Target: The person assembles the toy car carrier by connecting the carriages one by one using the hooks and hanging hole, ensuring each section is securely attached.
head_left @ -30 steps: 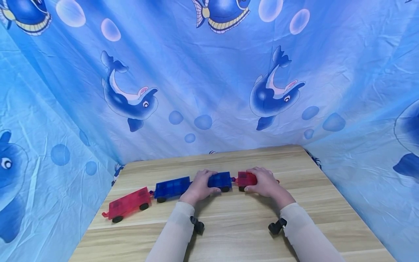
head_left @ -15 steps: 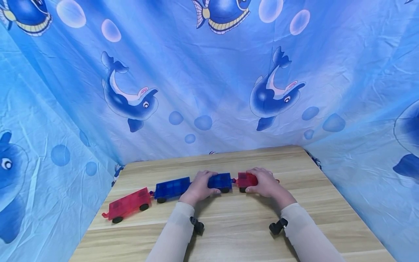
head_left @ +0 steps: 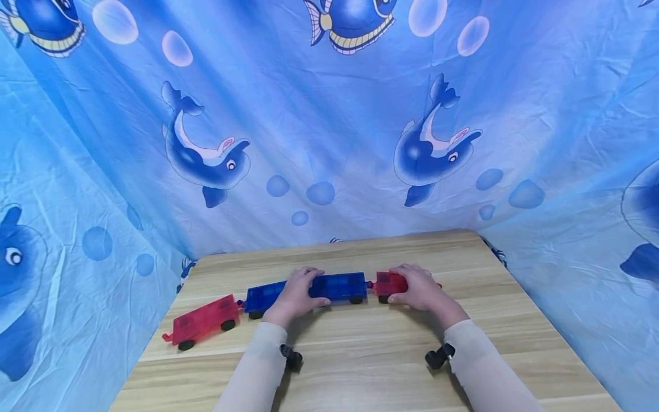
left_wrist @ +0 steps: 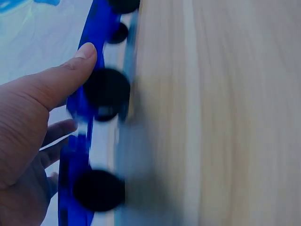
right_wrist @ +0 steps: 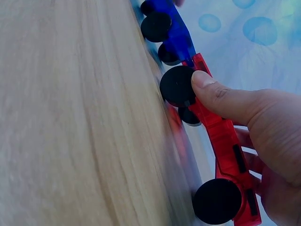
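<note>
A chain of translucent toy train cars stands on the wooden table. My left hand (head_left: 296, 294) straddles the joint between the left blue train car (head_left: 259, 296) and the right blue train car (head_left: 340, 288). In the left wrist view its thumb (left_wrist: 70, 77) lies along the side of a blue car above a black wheel, and its fingers spread loosely on the far side. My right hand (head_left: 417, 288) holds the red train car (head_left: 387, 284) at the right end, thumb in front near a wheel and fingers behind; the palm hides part of the car.
Another red train car (head_left: 206, 321) forms the left end of the chain, angled toward the near left, its hook pointing outward. The wooden table (head_left: 381, 366) extends in front. Blue curtains (head_left: 319, 143) with dolphins enclose its back and sides.
My left hand has slid left along the train, from the right blue car to the joint between the blue cars. The cars and my right hand stay nearly in place.
</note>
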`<act>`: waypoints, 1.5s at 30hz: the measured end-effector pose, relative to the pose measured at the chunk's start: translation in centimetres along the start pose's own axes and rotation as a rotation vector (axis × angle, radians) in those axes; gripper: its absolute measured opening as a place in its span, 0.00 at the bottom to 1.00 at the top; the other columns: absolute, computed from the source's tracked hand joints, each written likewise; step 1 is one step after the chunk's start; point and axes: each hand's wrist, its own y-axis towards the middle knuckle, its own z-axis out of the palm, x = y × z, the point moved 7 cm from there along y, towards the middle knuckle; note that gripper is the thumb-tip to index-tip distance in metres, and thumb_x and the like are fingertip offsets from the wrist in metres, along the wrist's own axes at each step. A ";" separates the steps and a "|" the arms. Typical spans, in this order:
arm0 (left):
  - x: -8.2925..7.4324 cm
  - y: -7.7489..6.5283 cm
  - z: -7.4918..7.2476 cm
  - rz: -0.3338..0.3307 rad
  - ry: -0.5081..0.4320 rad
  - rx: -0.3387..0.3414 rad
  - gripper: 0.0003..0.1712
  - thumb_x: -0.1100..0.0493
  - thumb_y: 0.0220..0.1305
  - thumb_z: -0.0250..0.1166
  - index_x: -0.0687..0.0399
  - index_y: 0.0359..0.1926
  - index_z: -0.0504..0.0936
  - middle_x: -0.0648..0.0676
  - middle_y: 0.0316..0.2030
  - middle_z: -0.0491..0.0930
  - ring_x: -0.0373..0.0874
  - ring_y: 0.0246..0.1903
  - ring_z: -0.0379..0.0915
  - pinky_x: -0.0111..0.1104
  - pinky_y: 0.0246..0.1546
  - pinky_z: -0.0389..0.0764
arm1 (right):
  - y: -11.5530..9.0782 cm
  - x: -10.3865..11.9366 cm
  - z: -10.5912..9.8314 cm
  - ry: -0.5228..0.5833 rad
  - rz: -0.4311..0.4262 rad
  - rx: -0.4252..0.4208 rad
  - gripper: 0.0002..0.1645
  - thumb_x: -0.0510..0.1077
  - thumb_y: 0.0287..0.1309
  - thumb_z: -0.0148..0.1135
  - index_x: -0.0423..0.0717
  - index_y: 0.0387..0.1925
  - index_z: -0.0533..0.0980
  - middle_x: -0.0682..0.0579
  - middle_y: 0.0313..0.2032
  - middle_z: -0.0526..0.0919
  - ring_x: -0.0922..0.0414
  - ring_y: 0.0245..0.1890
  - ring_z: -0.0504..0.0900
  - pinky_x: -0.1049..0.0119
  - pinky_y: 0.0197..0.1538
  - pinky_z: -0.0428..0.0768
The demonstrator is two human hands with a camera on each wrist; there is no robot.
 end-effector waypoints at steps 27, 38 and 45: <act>10.0 -6.2 -5.3 -0.115 0.033 -0.076 0.51 0.37 0.49 0.84 0.47 0.72 0.76 0.57 0.67 0.76 0.61 0.69 0.67 0.67 0.74 0.40 | -1.5 -3.6 -1.4 0.016 0.033 0.003 0.49 0.60 0.48 0.84 0.50 0.70 0.76 0.44 0.64 0.78 0.41 0.61 0.75 0.37 0.59 0.76; 10.9 -6.9 -5.8 -0.115 -0.105 -0.081 0.49 0.42 0.52 0.83 0.50 0.73 0.75 0.59 0.64 0.79 0.56 0.60 0.80 0.63 0.76 0.36 | -2.4 -4.7 -2.2 0.066 0.084 0.007 0.50 0.59 0.49 0.84 0.52 0.71 0.75 0.43 0.67 0.76 0.38 0.62 0.74 0.35 0.58 0.78; 10.8 -6.9 -5.4 -0.124 -0.111 -0.065 0.48 0.42 0.52 0.83 0.46 0.72 0.76 0.56 0.64 0.80 0.53 0.60 0.80 0.59 0.78 0.37 | -2.7 -5.4 -2.4 0.069 0.095 0.019 0.51 0.60 0.49 0.84 0.51 0.72 0.74 0.41 0.68 0.75 0.38 0.63 0.73 0.35 0.59 0.78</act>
